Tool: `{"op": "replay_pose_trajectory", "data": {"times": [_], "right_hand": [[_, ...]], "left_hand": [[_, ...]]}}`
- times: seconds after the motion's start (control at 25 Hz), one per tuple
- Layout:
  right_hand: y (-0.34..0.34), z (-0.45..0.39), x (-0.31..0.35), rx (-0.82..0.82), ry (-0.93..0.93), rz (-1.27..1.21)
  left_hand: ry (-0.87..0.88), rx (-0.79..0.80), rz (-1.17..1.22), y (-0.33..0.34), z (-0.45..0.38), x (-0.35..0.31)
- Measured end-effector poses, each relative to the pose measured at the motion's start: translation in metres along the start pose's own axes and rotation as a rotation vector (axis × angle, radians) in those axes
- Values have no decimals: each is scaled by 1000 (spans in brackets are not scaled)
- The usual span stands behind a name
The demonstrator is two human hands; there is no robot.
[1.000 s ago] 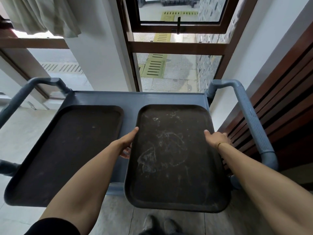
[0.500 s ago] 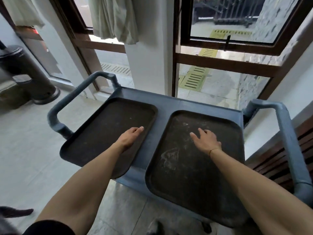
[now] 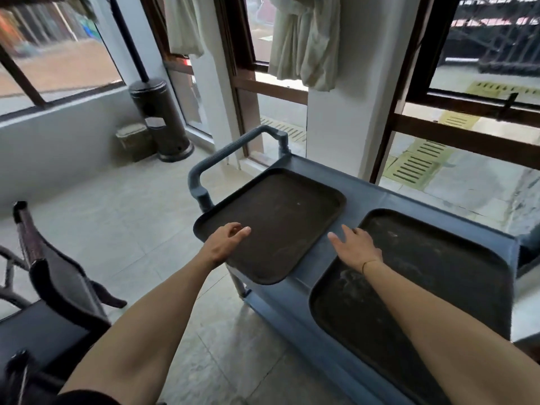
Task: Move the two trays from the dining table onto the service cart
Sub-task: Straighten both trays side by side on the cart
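Two dark brown trays lie side by side on the blue-grey service cart [image 3: 365,197]. The left tray [image 3: 280,217] overhangs the cart's near left edge. The right tray [image 3: 432,287] is scuffed with pale marks and reaches past the near edge. My left hand [image 3: 225,244] hovers over the left tray's near left corner, fingers loosely curled, holding nothing. My right hand [image 3: 355,248] is spread flat at the right tray's left rim, fingers apart, gripping nothing.
The cart's left handle [image 3: 222,162] rises beside the left tray. A dark chair [image 3: 58,290] stands at my lower left. A dark cylindrical heater [image 3: 159,118] stands in the far corner by the windows. A white pillar [image 3: 347,112] and curtains are behind the cart.
The view has swung left, bringing the chair and heater into sight. Both hands have let go of the right tray and drawn back; my left hand now hangs over the left tray's corner.
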State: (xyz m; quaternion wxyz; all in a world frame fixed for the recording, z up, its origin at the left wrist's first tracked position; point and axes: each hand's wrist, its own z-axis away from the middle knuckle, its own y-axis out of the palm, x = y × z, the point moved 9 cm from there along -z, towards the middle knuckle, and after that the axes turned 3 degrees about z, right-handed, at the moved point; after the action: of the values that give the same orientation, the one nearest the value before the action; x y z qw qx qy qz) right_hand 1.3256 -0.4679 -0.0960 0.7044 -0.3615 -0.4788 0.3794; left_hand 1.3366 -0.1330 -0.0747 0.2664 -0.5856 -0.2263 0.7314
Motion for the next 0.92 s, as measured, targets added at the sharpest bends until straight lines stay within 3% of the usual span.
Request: {"op": "replay_pose_trajectory", "data": {"times": [0.52, 0.92], "right_hand": [[67, 11, 159, -39, -28, 50], [95, 16, 194, -54, 32, 152]], "left_hand": [[65, 93, -121, -97, -32, 105], [225, 230, -261, -90, -79, 116]]}}
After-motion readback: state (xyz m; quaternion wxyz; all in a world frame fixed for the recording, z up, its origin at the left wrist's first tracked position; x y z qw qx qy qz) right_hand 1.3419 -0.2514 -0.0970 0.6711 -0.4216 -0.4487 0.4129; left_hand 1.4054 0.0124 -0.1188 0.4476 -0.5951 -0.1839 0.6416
